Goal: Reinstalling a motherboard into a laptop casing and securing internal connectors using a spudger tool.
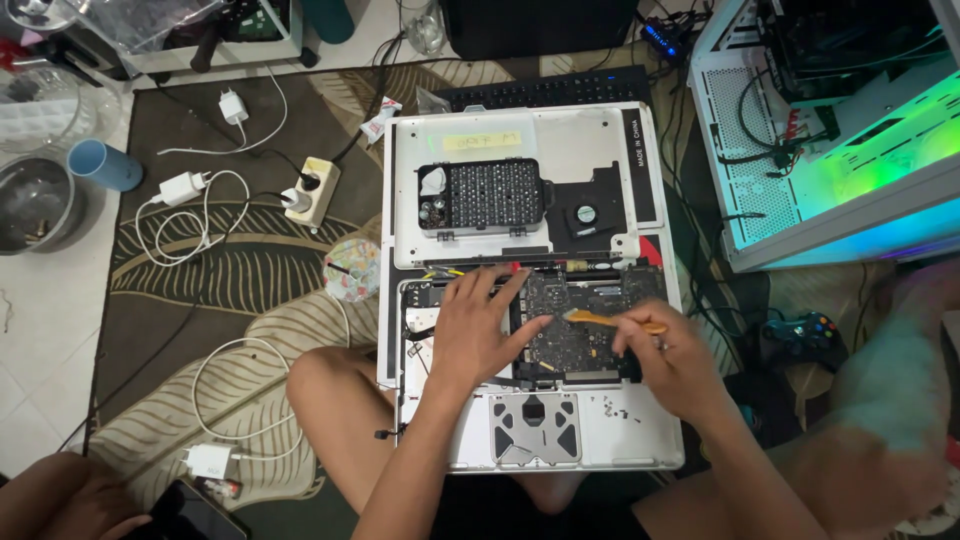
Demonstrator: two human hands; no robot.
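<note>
An opened silver laptop [620, 440] lies on my lap with its dark circuit board [575, 325] exposed. My left hand [478, 325] rests flat on the left part of the board, fingers spread. My right hand [672, 355] holds a thin orange pry tool [610, 320] whose tip touches the board's middle. The laptop's removed bottom cover [590, 135] lies just behind, carrying a black screwdriver bit case [485, 195] and a small black fan [585, 213].
A white computer case [830, 150] with green lighting stands at the right. A black game controller [800, 333] lies near it. White chargers and cables [185, 190], a power strip [312, 190], a blue cup [103, 165] and a metal bowl [35, 205] sit on the patterned rug at left.
</note>
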